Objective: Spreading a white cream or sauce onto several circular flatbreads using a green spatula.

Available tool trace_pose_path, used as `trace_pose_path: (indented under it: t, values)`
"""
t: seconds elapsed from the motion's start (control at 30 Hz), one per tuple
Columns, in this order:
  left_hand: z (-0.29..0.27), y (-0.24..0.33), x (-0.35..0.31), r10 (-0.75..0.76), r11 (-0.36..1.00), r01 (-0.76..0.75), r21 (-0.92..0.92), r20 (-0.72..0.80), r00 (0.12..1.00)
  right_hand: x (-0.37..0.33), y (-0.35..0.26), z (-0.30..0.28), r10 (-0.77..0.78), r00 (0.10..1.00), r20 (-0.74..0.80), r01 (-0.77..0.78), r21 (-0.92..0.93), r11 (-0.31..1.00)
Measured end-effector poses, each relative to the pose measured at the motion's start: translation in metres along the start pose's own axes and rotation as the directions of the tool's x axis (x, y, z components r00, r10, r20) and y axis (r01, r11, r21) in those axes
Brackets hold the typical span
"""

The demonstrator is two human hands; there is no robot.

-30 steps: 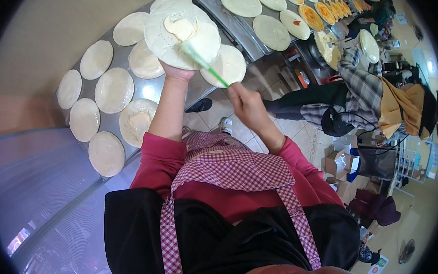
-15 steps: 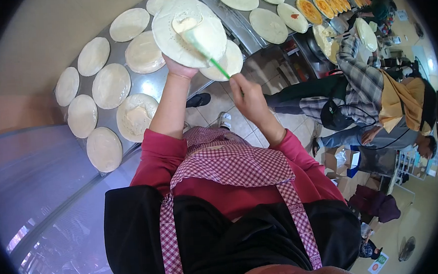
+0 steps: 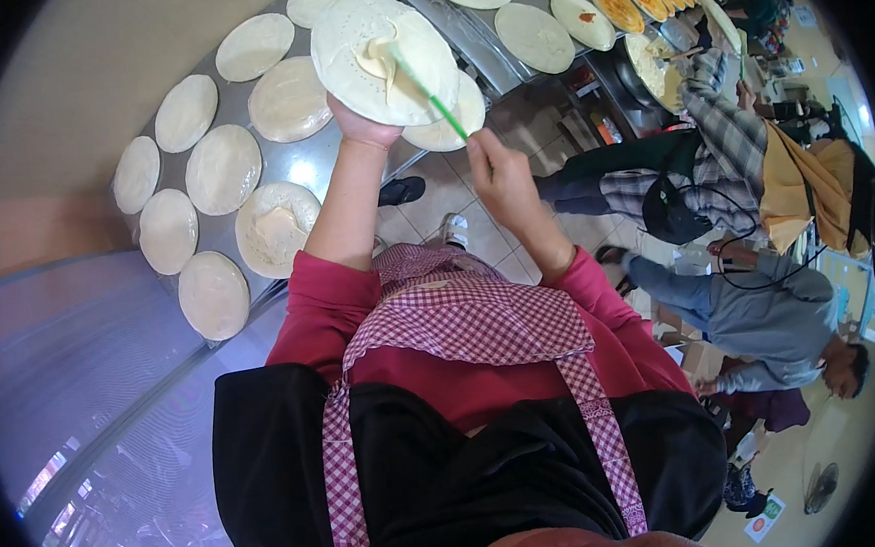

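My left hand (image 3: 360,128) holds up a pale round pizza base (image 3: 339,49) from below, and most of its fingers are hidden under it. A swirl of cream-coloured spread (image 3: 375,65) lies near the middle of the base. In my right hand (image 3: 504,177) is a spatula (image 3: 448,117), gripped by its green handle, with its blurred pale blade on the spread. To the left, a metal table (image 3: 296,172) carries several more round bases. One nearby base (image 3: 256,247) bears a lump of the same pale spread.
Another metal counter (image 3: 474,46) at the top holds plain bases and orange-topped ones (image 3: 617,7). A large bowl of pale mixture (image 3: 654,75) stands beside it. On the right are a person in a checked shirt (image 3: 723,111) and a person in grey (image 3: 760,309).
The spatula has moved slightly right over the base, and the spread has become a ridged swirl. At right, the person in grey has come further into view.
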State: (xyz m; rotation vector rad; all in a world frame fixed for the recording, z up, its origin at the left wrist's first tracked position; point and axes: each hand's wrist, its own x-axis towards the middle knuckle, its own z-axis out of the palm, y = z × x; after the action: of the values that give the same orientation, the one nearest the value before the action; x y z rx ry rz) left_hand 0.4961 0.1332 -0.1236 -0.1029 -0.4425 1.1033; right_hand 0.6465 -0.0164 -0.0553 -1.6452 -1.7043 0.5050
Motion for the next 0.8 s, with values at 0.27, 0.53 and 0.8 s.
trace_pose_path:
  t: [0.27, 0.53, 0.8]
  values:
    - [-0.013, -0.005, -0.003, 0.055, 0.987, -0.034, 0.159, -0.131, 0.990, -0.018, -0.025, -0.008, -0.093, 0.992, 0.081, 0.085, 0.100, 0.991]
    - [0.003, -0.016, 0.003, -0.011, 0.997, 0.008, 0.073, 0.038, 0.999, -0.011, 0.003, -0.008, 0.071, 0.996, -0.056, -0.071, -0.002, 0.997]
    - [0.002, -0.028, 0.003, 0.127, 0.935, -0.030, 0.353, -0.254, 0.959, -0.027, -0.024, -0.004, -0.165, 0.985, 0.058, 0.159, 0.091, 0.983]
